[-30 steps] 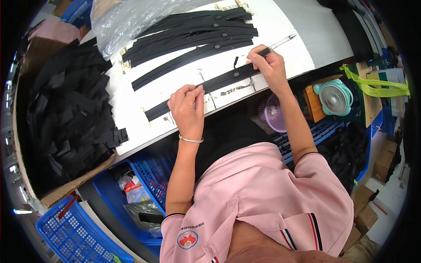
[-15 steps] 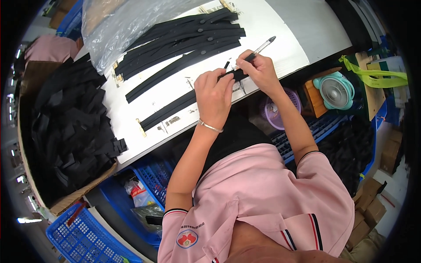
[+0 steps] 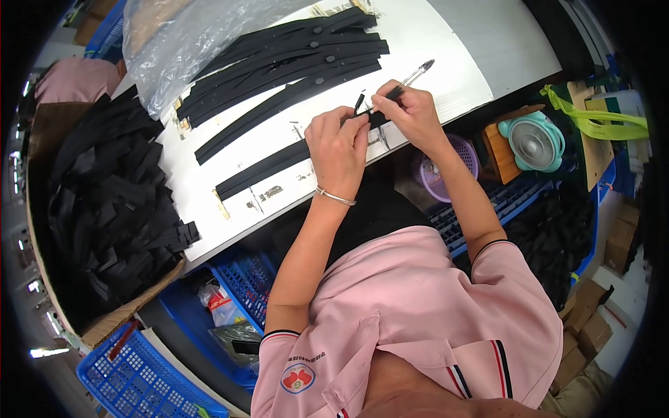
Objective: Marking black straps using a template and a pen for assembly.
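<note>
A black fabric strip (image 3: 261, 171) lies along the near edge of the white work board (image 3: 446, 63). My left hand (image 3: 336, 150) is closed on its right part, thumb and fingers pinching the cloth. Just above those fingertips a small dark piece (image 3: 359, 103) sticks up; its kind is unclear. Held in my right hand (image 3: 414, 115) is a clear-barrelled pen (image 3: 420, 71) with black ends, its lower end at the strip close to my left fingertips. Another black strip (image 3: 244, 129) lies farther back, beside a layered bunch of strips (image 3: 279, 75) bearing a few dark round pieces.
A cardboard box (image 3: 132, 303) full of black cloth pieces (image 3: 104, 209) stands at the left. Clear plastic sheeting (image 3: 167, 59) covers the far left. Blue baskets (image 3: 150, 369) sit below the table. At the right are a purple basket (image 3: 446, 191) and a teal fan (image 3: 535, 141).
The strip's left end has shifted slightly left and lies flatter and wider. My left hand has moved a little left with it. The pen has shifted slightly in my right hand.
</note>
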`<state>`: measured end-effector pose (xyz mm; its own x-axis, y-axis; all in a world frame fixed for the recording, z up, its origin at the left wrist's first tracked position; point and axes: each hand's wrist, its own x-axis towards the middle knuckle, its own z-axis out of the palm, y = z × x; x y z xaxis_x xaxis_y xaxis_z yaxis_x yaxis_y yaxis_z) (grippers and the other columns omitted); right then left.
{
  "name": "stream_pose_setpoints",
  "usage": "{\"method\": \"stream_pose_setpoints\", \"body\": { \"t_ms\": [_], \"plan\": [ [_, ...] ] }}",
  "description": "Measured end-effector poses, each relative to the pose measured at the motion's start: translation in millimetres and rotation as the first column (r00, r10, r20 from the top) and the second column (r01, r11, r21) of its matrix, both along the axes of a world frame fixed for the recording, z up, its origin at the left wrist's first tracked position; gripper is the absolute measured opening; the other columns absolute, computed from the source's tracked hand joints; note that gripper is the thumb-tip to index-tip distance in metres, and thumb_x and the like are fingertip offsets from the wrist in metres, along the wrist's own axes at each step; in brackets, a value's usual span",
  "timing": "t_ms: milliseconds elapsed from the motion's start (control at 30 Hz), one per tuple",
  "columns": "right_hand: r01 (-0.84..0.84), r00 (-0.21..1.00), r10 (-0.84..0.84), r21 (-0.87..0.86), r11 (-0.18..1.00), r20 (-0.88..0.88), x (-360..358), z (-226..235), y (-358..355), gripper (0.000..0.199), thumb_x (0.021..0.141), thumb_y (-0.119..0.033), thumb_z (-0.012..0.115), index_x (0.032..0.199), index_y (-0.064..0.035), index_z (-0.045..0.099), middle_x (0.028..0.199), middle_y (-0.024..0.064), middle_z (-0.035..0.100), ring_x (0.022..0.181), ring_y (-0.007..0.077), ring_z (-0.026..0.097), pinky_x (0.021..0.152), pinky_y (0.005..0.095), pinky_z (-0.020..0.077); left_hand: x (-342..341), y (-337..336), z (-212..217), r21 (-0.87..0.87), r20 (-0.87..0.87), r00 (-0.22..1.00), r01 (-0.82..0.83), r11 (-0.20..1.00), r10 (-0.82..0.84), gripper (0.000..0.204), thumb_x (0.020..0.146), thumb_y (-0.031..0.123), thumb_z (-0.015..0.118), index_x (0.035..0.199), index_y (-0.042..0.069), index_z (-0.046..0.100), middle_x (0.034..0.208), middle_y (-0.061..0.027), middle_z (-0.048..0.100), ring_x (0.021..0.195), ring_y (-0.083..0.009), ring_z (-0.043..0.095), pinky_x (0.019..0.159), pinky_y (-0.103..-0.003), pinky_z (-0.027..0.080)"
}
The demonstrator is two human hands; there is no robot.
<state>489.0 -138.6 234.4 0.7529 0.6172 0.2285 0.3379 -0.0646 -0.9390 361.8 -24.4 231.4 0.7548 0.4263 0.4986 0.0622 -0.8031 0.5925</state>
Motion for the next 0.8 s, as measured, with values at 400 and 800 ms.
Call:
{"method": "stream_pose_setpoints", "body": {
  "t_ms": [400, 800],
  "plan": [
    [-0.145, 0.978, 0.164, -0.151, 0.978, 0.128, 5.8, 2.0, -3.2, 0.017, 0.086, -0.017, 0.070, 0.082, -0.0003, 0.071, 0.062, 0.0091, 0.064, 0.055, 0.0122, 0.058, 0.053, 0.0306, 0.0441, -3.9, 5.1, -3.8, 0.007, 0.019, 1.000, -0.002, 1.000, 0.002, 0.017, 0.078, 0.009, 0.078, 0.095, 0.009, 0.077, 0.105, -0.0061, 0.067, 0.100, -0.0277, 0.061, 0.089, -0.041, 0.043],
    [0.104, 0.989, -0.073, 0.247, 0.963, -0.131, -0.6, -9.6, -12.7, 0.010, 0.096, -0.005, 0.062, 0.090, -0.0003, 0.067, 0.074, 0.0012, 0.061, 0.061, 0.0048, 0.048, 0.057, 0.0205, 0.0382, -14.4, 43.0, -5.0, 0.106, -0.209, 0.978, 0.024, 0.994, -0.001, 0.038, 0.096, 0.019, 0.064, 0.133, 0.009, 0.063, 0.148, -0.0177, 0.048, 0.142, -0.0345, 0.041, 0.117, -0.066, 0.019]
  ]
}}
